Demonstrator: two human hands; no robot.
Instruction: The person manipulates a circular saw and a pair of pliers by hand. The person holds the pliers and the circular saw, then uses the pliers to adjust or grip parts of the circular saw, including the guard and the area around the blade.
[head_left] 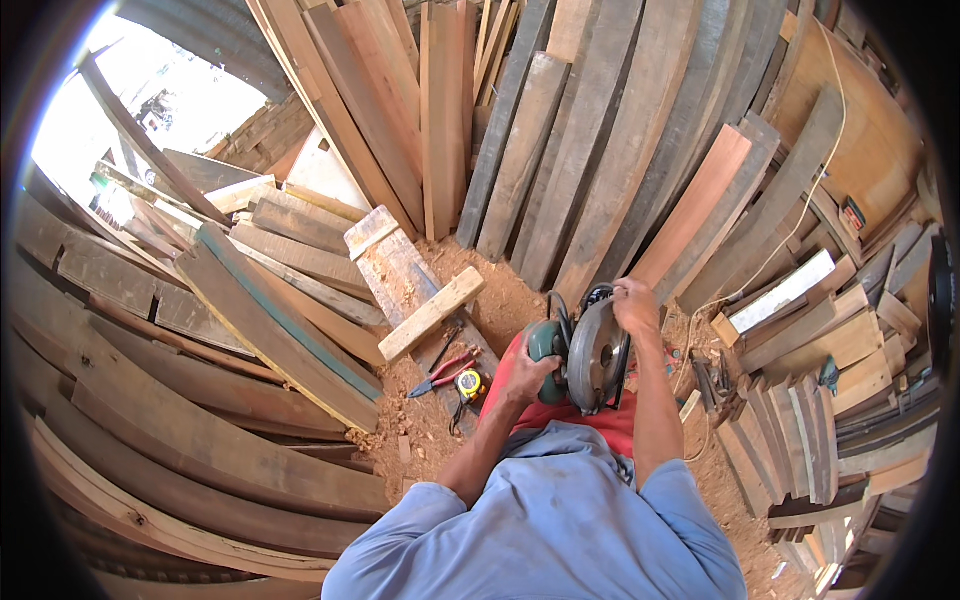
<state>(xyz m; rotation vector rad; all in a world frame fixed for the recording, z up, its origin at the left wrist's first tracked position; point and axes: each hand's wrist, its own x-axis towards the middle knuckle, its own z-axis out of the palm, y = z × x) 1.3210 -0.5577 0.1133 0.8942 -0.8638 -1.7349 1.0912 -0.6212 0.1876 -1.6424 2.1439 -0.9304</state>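
A circular saw (598, 358) with a green motor housing and a dark round blade guard is held over my lap, against the red cloth on my legs. My left hand (527, 372) is wrapped round the green housing. On the far right edge of the saw, my right hand (637, 306) grips with curled fingers; the exact part under them is hidden. Left of the saw lie pliers with red handles (442, 372) and a yellow tape measure (469, 384). A short pale wood block (432, 315) rests across a sawdust-covered board (380, 262).
Long planks (600, 140) lean upright ahead of me. Stacked boards (190, 400) fill the left side, and short offcuts (785, 440) are piled at the right. A pale cord (815, 190) hangs down on the right toward the sawdust-strewn ground (505, 305).
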